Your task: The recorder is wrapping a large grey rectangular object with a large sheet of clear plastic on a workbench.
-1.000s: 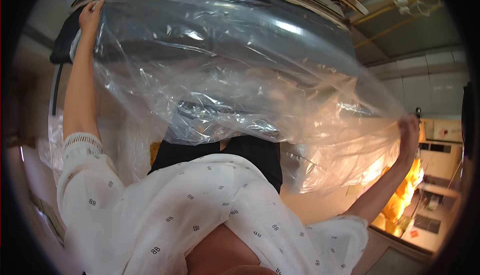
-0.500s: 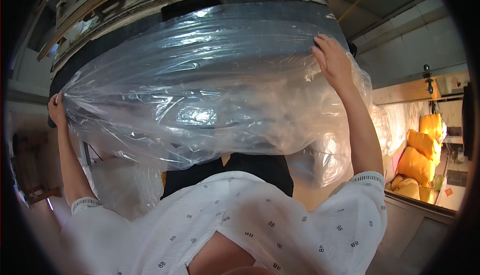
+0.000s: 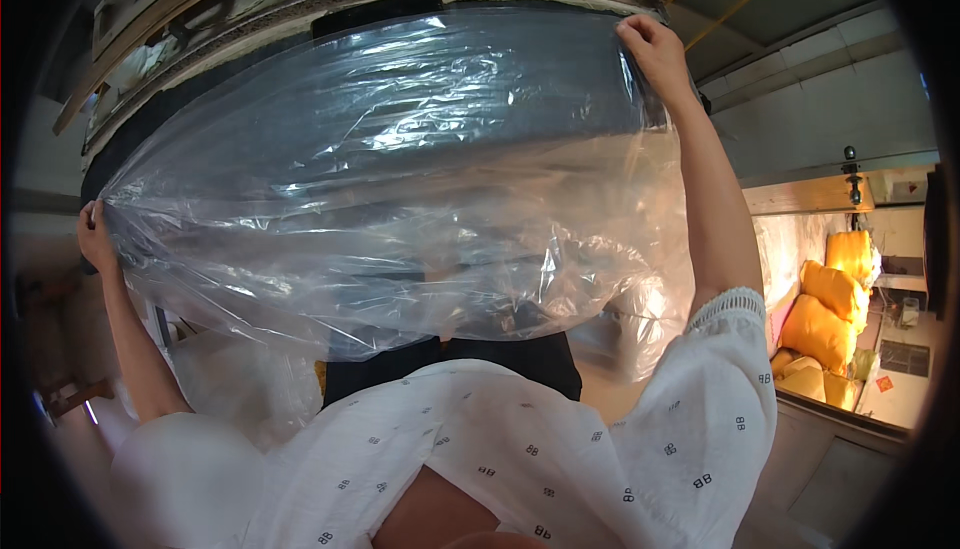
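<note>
A wide sheet of clear plastic film [image 3: 430,169] lies over a dark work surface [image 3: 205,79] and hangs down its near side toward my lap. At the far left, my left hand [image 3: 97,236] is closed on the gathered end of the film, and creases fan out from there. My right hand [image 3: 652,47] pinches the film's far right corner, close to the back edge of the surface. Between my hands the film is stretched, with shiny wrinkles across it. Its lower edge drapes loosely near my dark trousers.
Behind the surface runs a long frame of rails and boards [image 3: 190,4], with a flat black piece [image 3: 375,14] in front of it. More clear plastic [image 3: 245,369] hangs at the lower left. Yellow bundles [image 3: 825,319] are piled on the right, beyond a wooden ledge [image 3: 815,195].
My right hand has moved farther away, from resting loosely over the film to pinching its corner. The film is now spread wider toward the back. My left hand has shifted slightly outward, still holding.
</note>
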Available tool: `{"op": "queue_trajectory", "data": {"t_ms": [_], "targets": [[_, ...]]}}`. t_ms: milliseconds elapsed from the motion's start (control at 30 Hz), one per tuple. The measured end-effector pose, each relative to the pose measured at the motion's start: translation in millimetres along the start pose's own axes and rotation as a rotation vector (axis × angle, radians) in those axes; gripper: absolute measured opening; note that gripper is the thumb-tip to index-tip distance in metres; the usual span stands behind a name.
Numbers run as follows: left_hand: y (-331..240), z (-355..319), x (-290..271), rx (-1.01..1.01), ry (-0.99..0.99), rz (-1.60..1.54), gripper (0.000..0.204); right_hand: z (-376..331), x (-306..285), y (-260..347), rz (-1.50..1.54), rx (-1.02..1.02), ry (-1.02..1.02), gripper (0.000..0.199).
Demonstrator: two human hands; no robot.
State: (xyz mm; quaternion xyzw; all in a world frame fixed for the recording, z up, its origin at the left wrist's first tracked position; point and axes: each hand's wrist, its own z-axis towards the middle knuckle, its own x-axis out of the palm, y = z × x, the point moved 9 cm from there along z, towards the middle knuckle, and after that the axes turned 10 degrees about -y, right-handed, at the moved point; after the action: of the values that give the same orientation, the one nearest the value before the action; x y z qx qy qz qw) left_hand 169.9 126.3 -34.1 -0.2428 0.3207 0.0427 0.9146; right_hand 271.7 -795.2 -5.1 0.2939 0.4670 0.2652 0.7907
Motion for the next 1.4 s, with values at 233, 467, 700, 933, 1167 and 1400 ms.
{"op": "queue_trajectory", "data": {"t_ms": [233, 467, 700, 933, 1167, 1400], "targets": [[51, 12, -103, -0.159, -0.077, -0.318, 0.029, 6, 31, 19, -0.416, -0.148, 0.042, 0.030], [52, -58, -183, -0.323, 0.085, -0.297, 0.025, 15, 45, 6, -0.139, -0.137, 0.187, 0.023], [64, -100, -141, -0.579, 0.001, -0.596, 0.026, 29, 37, 14, 0.120, -0.170, 0.194, 0.016], [30, 2, -70, -0.399, -0.134, -0.681, 0.027, 64, -35, 41, 0.701, 0.080, -0.325, 0.011], [24, 32, 56, -0.286, -0.082, -0.530, 0.031, 42, 24, -48, 0.304, 0.026, -0.374, 0.016], [27, 77, 104, -0.344, 0.000, -0.438, 0.038, 68, 28, -40, 0.055, -0.009, -0.379, 0.020]]}}
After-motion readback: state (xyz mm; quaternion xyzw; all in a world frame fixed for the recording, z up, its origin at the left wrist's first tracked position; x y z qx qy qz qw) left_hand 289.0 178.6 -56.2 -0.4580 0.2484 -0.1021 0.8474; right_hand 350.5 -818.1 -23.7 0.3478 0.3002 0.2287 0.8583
